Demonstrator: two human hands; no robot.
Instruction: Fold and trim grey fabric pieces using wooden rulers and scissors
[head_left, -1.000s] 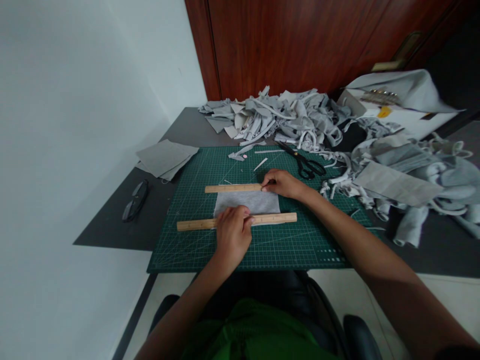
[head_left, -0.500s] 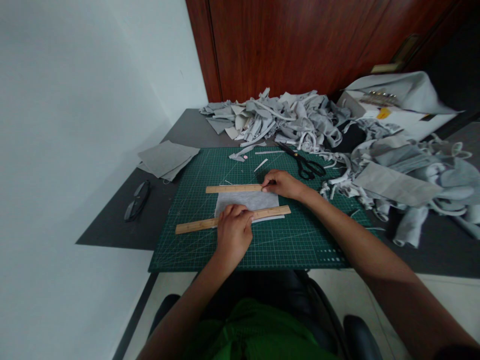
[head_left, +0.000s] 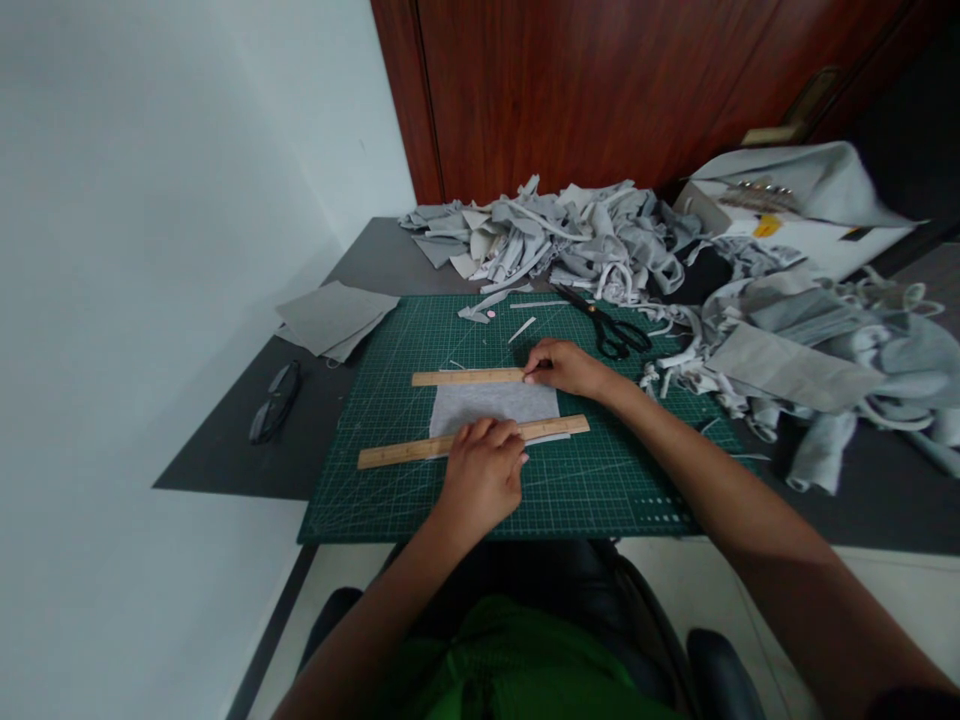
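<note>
Left hand (head_left: 484,465) and near ruler (head_left: 397,454) have slid slightly rightward along the near edge of the cloth (head_left: 487,402); right hand (head_left: 566,368) and far ruler (head_left: 465,378) haven't shifted. From my remote seat I see the cloth flat on the mat (head_left: 585,490), 1 ruler across each long edge. The right hand's grip is pinched on the far ruler; whether the left clamps or only presses, I can't tell. The near ruler slants, so I judge uneven left-hand pressure could swivel it and drag the cloth.
</note>
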